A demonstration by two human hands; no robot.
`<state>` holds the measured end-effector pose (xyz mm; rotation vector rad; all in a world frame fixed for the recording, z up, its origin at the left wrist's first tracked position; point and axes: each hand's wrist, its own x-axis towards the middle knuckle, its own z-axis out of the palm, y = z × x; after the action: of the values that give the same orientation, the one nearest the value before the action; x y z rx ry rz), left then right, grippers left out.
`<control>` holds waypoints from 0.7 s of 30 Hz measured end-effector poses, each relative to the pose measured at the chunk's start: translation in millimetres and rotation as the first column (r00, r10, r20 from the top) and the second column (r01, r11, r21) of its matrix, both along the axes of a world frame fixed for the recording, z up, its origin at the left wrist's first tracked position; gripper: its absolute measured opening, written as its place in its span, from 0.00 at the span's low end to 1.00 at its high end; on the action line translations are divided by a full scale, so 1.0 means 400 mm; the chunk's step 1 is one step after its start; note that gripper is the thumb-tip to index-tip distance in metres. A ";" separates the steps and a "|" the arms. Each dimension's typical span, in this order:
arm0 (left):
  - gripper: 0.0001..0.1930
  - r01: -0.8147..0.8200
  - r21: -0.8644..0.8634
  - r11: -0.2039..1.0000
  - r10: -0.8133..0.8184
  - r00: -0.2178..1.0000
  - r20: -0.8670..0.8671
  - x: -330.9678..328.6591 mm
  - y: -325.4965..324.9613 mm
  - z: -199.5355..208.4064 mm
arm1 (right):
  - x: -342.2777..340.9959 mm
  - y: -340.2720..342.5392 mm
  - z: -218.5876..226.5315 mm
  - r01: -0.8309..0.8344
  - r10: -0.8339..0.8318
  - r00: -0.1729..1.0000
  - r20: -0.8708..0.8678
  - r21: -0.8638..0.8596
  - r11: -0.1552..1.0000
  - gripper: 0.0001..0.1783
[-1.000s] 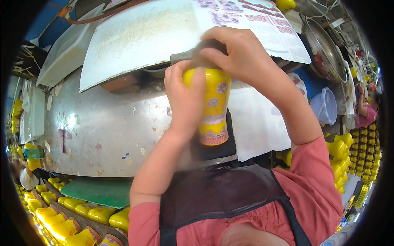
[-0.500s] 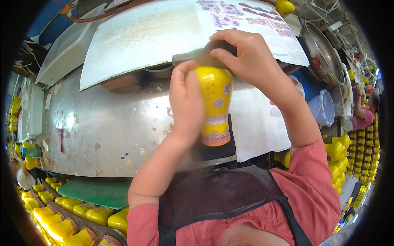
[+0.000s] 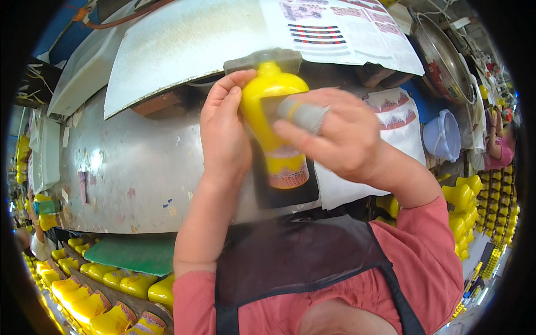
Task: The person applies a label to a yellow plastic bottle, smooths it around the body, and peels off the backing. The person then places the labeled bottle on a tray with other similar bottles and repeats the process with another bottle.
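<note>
A glossy yellow vase (image 3: 273, 86) lies with its neck pointing away from me and its base toward me. Pale purple and reddish patterned bands ring its lower part. Beneath the base is a black pad (image 3: 290, 199), and a grey rest (image 3: 237, 63) sits behind the neck. My left hand (image 3: 226, 131) is closed against the vase's left shoulder, steadying it. In my right hand (image 3: 349, 131) is a flat scraper (image 3: 306, 115) with a grey wrapped handle. Its dark, blurred blade is against the right side of the vase's body.
A white board (image 3: 184, 44) with printed sheets (image 3: 352, 44) stands beyond the metal table (image 3: 139, 178). More patterned paper (image 3: 399, 120) lies at right, near a lavender bucket (image 3: 442, 134). Rows of yellow vases (image 3: 120, 318) fill the lower left and right. Other people are at both edges.
My right hand has moved from the vase's neck down to its body, now showing the scraper. The vase has turned, so its flower pictures are out of sight. My left hand shifted slightly left.
</note>
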<state>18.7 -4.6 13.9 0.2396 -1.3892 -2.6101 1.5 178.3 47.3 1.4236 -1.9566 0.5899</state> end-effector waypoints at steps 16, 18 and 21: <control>0.25 -0.021 -0.273 0.962 0.022 1.000 0.002 0.013 0.045 -0.074 | 0.076 0.073 -0.098 -0.048 0.039 0.958 0.283 0.027 0.998 0.10; 0.25 -0.050 -0.286 0.957 0.049 0.999 -0.008 0.006 0.043 -0.087 | 0.050 0.083 -0.116 0.251 -0.145 0.847 0.511 -0.145 0.957 0.18; 0.27 -0.039 -0.166 0.985 0.052 0.996 0.071 -0.006 0.041 -0.106 | 0.054 0.090 -0.142 0.341 -0.234 0.880 0.414 -0.206 0.917 0.18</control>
<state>16.2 11.6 -28.3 0.3445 -1.5941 -2.4564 23.1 214.3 -9.4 0.8633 -2.2273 1.0108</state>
